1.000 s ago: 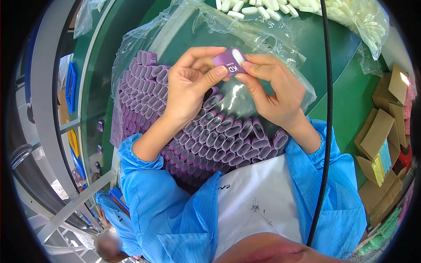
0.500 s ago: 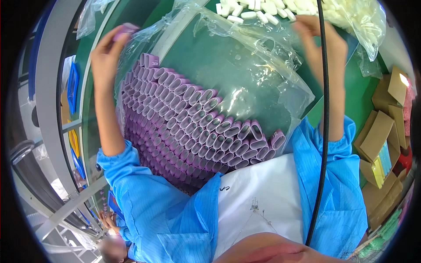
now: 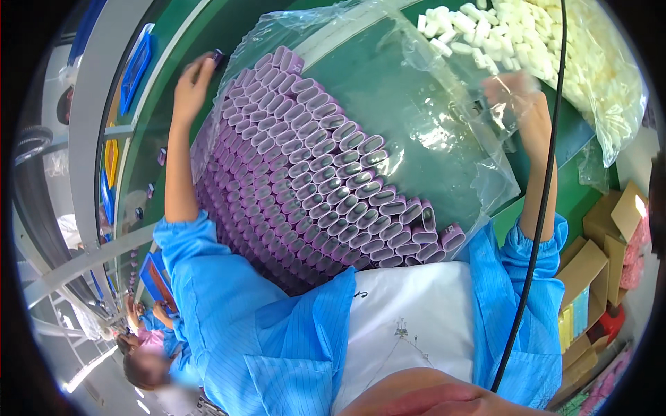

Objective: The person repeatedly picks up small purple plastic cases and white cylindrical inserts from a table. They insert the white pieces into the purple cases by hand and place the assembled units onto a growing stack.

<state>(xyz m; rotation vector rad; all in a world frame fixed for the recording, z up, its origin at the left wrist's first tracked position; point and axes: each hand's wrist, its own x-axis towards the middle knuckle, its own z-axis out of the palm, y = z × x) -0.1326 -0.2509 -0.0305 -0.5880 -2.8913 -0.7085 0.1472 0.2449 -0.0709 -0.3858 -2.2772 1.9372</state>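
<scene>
My left hand (image 3: pixel 193 89) is raised at the upper left, fingers pinched at a small dark purple sleeve (image 3: pixel 218 57) over the green surface. Right of that forearm stand many purple oval sleeves (image 3: pixel 326 149), packed in rows with their hollow ends up. They rest on a clear plastic sheet (image 3: pixel 416 132) spread over the green table. My right hand (image 3: pixel 519 104) is at the upper right, beside a heap of small white rounded pieces (image 3: pixel 479 31). Motion blurs its fingers, so what they hold, if anything, is unclear.
A clear bag of white pieces (image 3: pixel 596 90) lies at the far right. Opened cardboard boxes (image 3: pixel 590 277) stand lower right. A black cable (image 3: pixel 534 249) hangs across the view. Along the left run a grey frame (image 3: pixel 80 139) and a blue tray (image 3: pixel 137 69); another person (image 3: pixel 149 364) is lower left.
The whole view has shifted, so the sleeves and white pieces appear farther right and lower. My left hand has lowered slightly with the purple sleeve at its fingertips. My right hand is still blurred.
</scene>
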